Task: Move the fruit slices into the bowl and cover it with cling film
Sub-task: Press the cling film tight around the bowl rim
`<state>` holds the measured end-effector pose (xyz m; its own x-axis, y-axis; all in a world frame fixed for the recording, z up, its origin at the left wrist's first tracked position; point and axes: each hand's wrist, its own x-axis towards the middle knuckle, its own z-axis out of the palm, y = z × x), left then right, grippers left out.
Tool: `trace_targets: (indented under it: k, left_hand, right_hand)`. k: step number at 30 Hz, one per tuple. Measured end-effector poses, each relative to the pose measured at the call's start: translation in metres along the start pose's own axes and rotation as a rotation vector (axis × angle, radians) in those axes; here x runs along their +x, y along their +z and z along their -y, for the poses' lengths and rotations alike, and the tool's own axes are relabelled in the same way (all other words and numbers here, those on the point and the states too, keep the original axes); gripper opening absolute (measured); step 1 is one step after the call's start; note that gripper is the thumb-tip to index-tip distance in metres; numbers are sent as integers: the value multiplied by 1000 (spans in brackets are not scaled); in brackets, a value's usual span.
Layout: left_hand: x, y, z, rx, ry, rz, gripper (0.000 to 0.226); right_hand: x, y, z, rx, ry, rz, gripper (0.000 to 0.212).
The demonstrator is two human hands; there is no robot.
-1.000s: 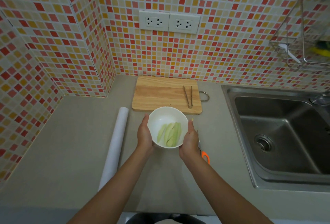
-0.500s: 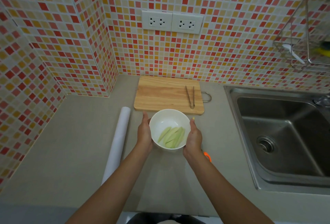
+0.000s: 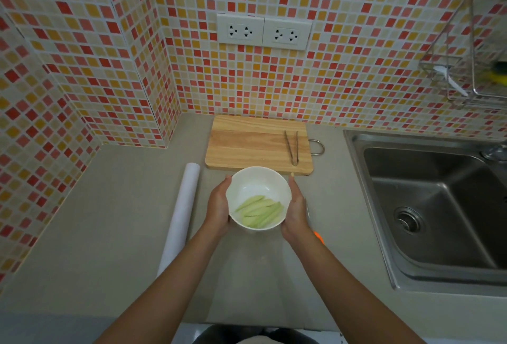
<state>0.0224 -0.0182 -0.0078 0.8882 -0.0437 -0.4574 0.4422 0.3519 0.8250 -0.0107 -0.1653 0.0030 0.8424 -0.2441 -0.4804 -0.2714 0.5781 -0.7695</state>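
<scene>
Fingers [image 3: 219,193] cradle bowl [image 3: 258,179], slices [image 3: 259,210] seemingly diagonal.

A grey-beige countertop [image 3: 104,223] filled the lower frame. On it, at upper centre, lay a wooden cutting board [image 3: 252,143]. A white bowl [image 3: 258,179] sat just below the board, at centre. A white roll [image 3: 181,215] lay left of the bowl. An orange-handled item [image 3: 318,235], mostly hidden, showed to the bowl's lower right.

Two bare forearms reaching forward from the near edge, left hand [image 3: 218,208] and right hand [image 3: 296,208] facing each other, palms inward, fingers extended, cupping a white round bowl [image 3: 258,187] between them
</scene>
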Motion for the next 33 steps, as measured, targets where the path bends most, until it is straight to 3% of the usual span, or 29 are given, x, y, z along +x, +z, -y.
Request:
trace_targets:
  k: [7, 20, 26, 31, 33]
  left_hand:
    - [1, 2, -4, -21, -104, 38, 37]
    - [-4, 10, -16, 28, -180, 64, 70]
    - [-4, 16, -20, -41, -203, -24, 87]
    - [-3, 16, -8, 121, -159, -243, 92]
    - [-4, 15, -9, 67, -175, -230, 95]
  right_hand:
    - [-6, 2, -13, 61, 53, -62, 49]
    - [-4, -1, -21, 64, 29, -134, 38]
    - [-3, 1, -16, 74, 2, -172, 35]
    - [-1, 0, -15, 67, -24, -226, 32]
    - [-1, -2, -15, 111, -25, -244, 30]
